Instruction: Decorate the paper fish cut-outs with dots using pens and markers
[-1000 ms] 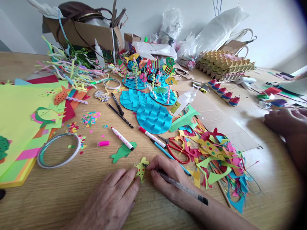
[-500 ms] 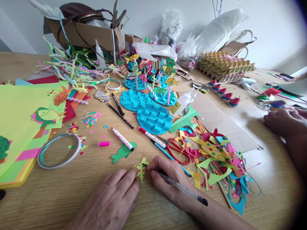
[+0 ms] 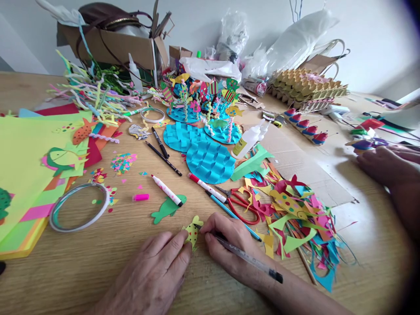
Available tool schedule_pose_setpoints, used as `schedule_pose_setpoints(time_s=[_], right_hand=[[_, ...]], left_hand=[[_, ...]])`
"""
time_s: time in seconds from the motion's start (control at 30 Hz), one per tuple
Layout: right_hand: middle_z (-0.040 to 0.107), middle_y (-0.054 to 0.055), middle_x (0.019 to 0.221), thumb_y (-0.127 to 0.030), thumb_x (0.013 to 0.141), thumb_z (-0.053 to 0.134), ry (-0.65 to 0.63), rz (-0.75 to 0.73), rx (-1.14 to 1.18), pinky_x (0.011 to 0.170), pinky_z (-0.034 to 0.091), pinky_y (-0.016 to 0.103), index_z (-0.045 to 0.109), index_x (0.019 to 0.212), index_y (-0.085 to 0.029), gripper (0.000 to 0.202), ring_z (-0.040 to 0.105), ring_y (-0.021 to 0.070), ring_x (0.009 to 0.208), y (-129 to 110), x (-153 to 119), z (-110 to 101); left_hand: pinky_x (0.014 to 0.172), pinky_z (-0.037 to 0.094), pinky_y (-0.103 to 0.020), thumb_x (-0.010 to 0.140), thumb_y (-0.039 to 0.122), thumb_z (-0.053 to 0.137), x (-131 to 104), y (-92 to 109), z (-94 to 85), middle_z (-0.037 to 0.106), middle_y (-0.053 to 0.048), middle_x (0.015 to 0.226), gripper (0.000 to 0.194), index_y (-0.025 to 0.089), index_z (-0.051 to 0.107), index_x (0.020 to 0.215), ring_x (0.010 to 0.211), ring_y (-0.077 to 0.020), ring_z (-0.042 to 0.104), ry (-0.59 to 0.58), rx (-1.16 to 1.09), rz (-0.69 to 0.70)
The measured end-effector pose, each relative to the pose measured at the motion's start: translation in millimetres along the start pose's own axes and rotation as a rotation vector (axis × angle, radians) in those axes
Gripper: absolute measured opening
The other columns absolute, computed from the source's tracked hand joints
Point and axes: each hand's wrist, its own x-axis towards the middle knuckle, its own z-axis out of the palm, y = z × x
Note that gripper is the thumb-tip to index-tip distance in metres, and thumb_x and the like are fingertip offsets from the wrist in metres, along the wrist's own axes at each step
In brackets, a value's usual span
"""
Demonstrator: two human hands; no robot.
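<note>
A cardboard box (image 3: 134, 47) holds a brown bag (image 3: 106, 16), deeper contents hidden. On the worktop (image 3: 49, 282), the right hand (image 3: 231, 245) has fingers gripping a pen (image 3: 250, 260) at a spotted paper fish (image 3: 192, 232), partly covered by the left hand (image 3: 155, 267), fingers open.

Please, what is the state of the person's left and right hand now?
Left hand: open, touching the paper fish.
Right hand: closed, holding a pen.

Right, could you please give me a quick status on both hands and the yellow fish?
Left hand on spotted yellow fish. Right hand gripping pen, tip at the fish. Green fish beyond, marker partly on it, neither in the way.
</note>
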Motion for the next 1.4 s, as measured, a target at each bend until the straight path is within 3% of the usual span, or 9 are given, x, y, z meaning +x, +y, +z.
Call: schedule_pose_setpoints(time_s=[0.4,1.4], right_hand=[[0.055,-0.003,0.063,-0.013,0.078,0.043,0.006,-0.005,-0.002,0.051,0.038,0.02,0.05,0.078,-0.022,0.011,0.052,0.0113,0.055,1.5,0.5,0.1],[0.052,-0.004,0.062,-0.011,0.078,0.043,0.026,-0.038,0.005,0.05,0.036,0.019,0.05,0.077,-0.021,0.012,0.049,0.0104,0.053,2.4,1.2,0.9]], left_hand=[[0.084,0.046,-0.028,0.1,0.018,0.029,-2.5,-1.2,-4.2,0.067,-0.004,0.113,0.039,0.02,0.067,0.107,0.098,-0.0184,0.058,-0.05,-0.013,-0.005],[0.079,0.046,-0.029,0.102,0.016,0.02,5.2,0.9,-8.9,0.071,-0.002,0.107,0.05,0.019,0.07,0.099,0.094,-0.0181,0.06,0.029,0.025,-0.004]])
